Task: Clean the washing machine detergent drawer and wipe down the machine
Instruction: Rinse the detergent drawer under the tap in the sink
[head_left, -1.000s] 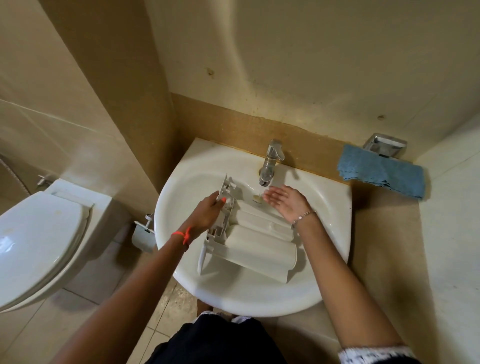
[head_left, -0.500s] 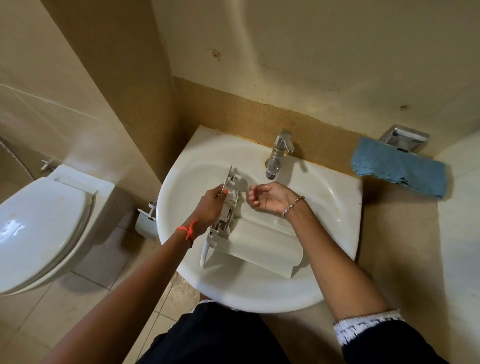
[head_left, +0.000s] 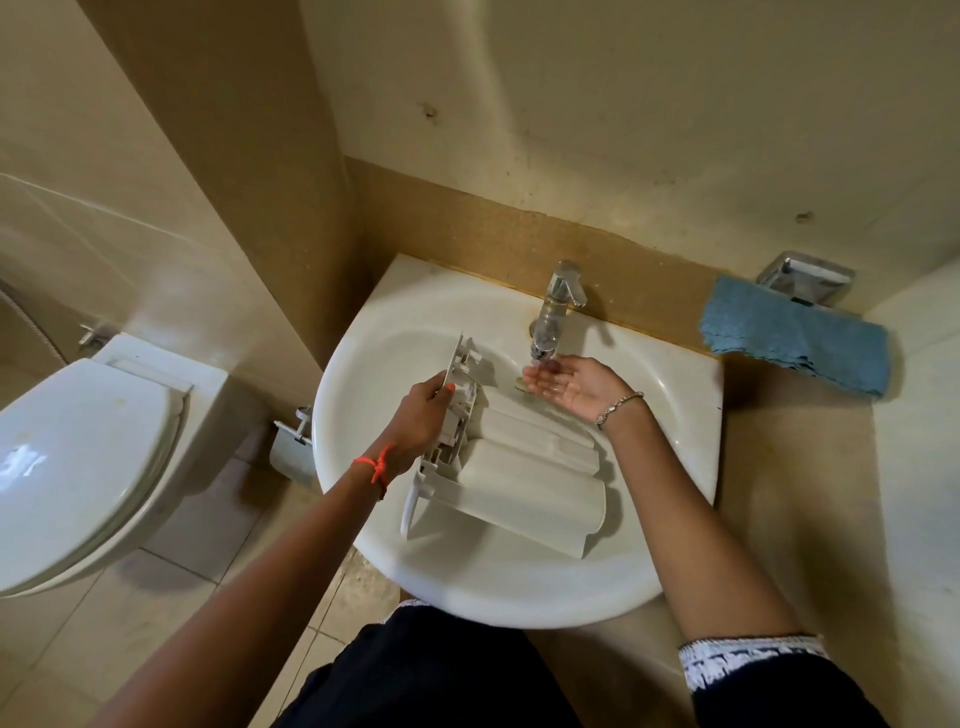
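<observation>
Drawer: white detergent drawer (head_left: 519, 467) lies in the sink (head_left: 374, 374), its inside out of sight.
Left: left hand (head_left: 423, 415) grips the drawer's ribbed end, fingertips hidden.
Right: right hand (head_left: 571, 387) holds nothing, cupped palm-up under the tap (head_left: 553, 317); water hard to make out.
Counter: blue cloth (head_left: 795, 343).

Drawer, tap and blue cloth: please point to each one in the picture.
drawer (head_left: 524, 483): head view, on its rounded white body.
tap (head_left: 565, 283): head view, on its chrome top.
blue cloth (head_left: 795, 338): head view, on the middle of the fold.
</observation>
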